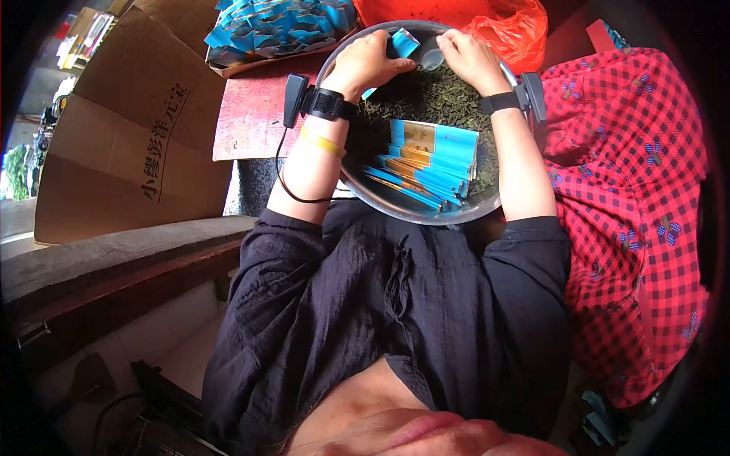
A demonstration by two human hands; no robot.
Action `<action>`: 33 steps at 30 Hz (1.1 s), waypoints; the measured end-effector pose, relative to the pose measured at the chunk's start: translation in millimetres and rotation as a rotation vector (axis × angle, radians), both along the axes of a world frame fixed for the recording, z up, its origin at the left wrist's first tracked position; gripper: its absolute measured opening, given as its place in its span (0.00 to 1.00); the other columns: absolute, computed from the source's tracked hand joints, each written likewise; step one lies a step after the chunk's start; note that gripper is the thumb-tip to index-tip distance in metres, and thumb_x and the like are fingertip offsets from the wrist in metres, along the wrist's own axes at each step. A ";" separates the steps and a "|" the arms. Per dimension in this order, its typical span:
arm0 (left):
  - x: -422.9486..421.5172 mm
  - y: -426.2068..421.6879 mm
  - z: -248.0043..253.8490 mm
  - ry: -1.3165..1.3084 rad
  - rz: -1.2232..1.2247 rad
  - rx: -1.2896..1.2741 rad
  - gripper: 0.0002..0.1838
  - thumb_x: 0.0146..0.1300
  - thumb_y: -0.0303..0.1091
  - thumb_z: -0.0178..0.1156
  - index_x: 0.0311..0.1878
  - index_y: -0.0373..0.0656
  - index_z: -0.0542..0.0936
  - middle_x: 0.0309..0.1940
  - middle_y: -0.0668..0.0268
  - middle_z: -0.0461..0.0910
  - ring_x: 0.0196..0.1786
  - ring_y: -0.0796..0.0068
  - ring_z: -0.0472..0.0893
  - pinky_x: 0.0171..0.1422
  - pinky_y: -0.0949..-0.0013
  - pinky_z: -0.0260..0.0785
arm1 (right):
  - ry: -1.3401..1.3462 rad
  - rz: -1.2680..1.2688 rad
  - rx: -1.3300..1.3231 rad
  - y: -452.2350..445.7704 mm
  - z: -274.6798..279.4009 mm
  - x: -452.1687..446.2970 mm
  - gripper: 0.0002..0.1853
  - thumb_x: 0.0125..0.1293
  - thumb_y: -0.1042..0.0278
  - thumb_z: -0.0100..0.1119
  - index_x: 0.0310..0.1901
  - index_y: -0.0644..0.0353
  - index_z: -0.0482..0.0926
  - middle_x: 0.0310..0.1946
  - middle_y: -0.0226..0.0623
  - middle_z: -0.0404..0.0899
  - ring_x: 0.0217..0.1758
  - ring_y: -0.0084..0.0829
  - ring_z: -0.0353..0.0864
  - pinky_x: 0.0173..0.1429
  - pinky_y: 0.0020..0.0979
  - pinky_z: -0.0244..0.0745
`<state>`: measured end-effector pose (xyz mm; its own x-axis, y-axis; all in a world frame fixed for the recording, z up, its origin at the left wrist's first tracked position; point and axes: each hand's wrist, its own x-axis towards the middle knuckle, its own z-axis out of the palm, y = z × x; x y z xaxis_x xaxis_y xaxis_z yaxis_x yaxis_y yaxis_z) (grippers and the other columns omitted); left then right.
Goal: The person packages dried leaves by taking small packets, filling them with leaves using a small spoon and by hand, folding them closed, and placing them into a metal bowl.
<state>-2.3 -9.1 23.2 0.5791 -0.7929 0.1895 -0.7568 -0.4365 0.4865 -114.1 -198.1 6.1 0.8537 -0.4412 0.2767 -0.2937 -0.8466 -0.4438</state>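
My left hand (363,64) is closed on a small blue packet (404,43), which tilts up between thumb and fingers over a round metal basin (420,216). Close by on the right, my right hand (473,61) pinches a small clear round scoop (433,59); its handle is hidden by the fingers. Dried green leaves (456,102), looking like tea, lie in the basin under both hands. On the leaves nearer my body rests a fanned stack of flat blue and gold packets (430,159).
A box of several upright blue packets (277,26) stands on a red board (251,114) at the back left. Behind the basin is a red plastic bag (509,34). A cardboard box (129,129) stands left; red checked cloth (616,190) covers the right side.
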 end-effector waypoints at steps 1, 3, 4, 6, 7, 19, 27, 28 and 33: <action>0.8 -0.5 -1.1 0.000 -0.005 -0.016 0.29 0.50 0.51 0.70 0.47 0.36 0.79 0.41 0.50 0.82 0.48 0.54 0.81 0.52 0.59 0.72 | 0.000 -0.001 -0.001 0.0 -3.0 0.5 0.17 0.67 0.49 0.47 0.41 0.52 0.80 0.35 0.47 0.83 0.44 0.51 0.81 0.47 0.50 0.74; 2.4 -1.0 -2.7 0.019 -0.011 -0.017 0.29 0.50 0.51 0.70 0.47 0.36 0.79 0.41 0.50 0.82 0.47 0.54 0.81 0.52 0.60 0.72 | 0.089 0.031 -0.038 -0.1 -14.2 4.3 0.18 0.67 0.49 0.46 0.41 0.52 0.80 0.36 0.47 0.83 0.44 0.52 0.80 0.48 0.50 0.74; 3.2 -1.2 -3.1 0.038 -0.018 -0.017 0.29 0.50 0.51 0.71 0.46 0.36 0.79 0.41 0.50 0.82 0.46 0.54 0.82 0.52 0.60 0.72 | 0.101 0.068 -0.001 -2.0 -17.8 6.9 0.17 0.67 0.50 0.48 0.41 0.53 0.80 0.34 0.47 0.83 0.42 0.50 0.82 0.47 0.49 0.74; 4.8 -2.8 -8.8 0.031 -0.024 -0.035 0.28 0.50 0.50 0.71 0.46 0.36 0.79 0.40 0.50 0.82 0.46 0.55 0.82 0.51 0.60 0.72 | 0.106 0.098 0.169 -3.3 -24.2 14.5 0.17 0.67 0.51 0.49 0.41 0.55 0.80 0.33 0.45 0.83 0.38 0.45 0.83 0.45 0.45 0.76; 5.6 -3.4 -11.6 0.024 -0.032 -0.051 0.28 0.50 0.50 0.71 0.46 0.36 0.80 0.40 0.50 0.82 0.45 0.55 0.82 0.51 0.60 0.72 | 0.112 0.125 0.341 -3.4 -26.8 16.9 0.16 0.67 0.53 0.50 0.41 0.57 0.81 0.31 0.43 0.84 0.35 0.41 0.84 0.42 0.41 0.77; 4.4 -3.0 -4.9 0.038 -0.105 -0.130 0.28 0.50 0.49 0.72 0.48 0.38 0.80 0.37 0.53 0.83 0.42 0.61 0.83 0.47 0.63 0.73 | 0.035 0.116 0.868 21.9 -6.9 12.6 0.16 0.72 0.52 0.47 0.43 0.55 0.79 0.32 0.27 0.81 0.30 0.18 0.79 0.31 0.21 0.71; -7.2 3.8 16.0 0.355 -0.082 -0.218 0.27 0.53 0.47 0.72 0.50 0.36 0.79 0.31 0.61 0.82 0.33 0.75 0.81 0.39 0.69 0.73 | -0.119 0.138 0.950 -4.7 -4.5 11.3 0.19 0.72 0.52 0.47 0.41 0.61 0.78 0.26 0.34 0.80 0.24 0.22 0.78 0.28 0.22 0.71; -5.5 3.2 14.5 0.338 -0.102 -0.190 0.27 0.52 0.47 0.72 0.49 0.36 0.79 0.31 0.61 0.82 0.34 0.75 0.81 0.40 0.69 0.73 | -0.171 0.093 0.906 -5.9 -1.8 10.2 0.19 0.72 0.52 0.47 0.40 0.61 0.79 0.26 0.34 0.80 0.24 0.21 0.77 0.28 0.22 0.71; -2.6 0.3 8.7 0.222 -0.116 -0.129 0.28 0.51 0.48 0.72 0.46 0.35 0.79 0.32 0.58 0.82 0.37 0.71 0.82 0.43 0.67 0.72 | -0.405 -0.091 0.783 -25.8 -1.8 10.9 0.18 0.72 0.53 0.48 0.39 0.59 0.79 0.24 0.28 0.76 0.23 0.18 0.74 0.31 0.20 0.72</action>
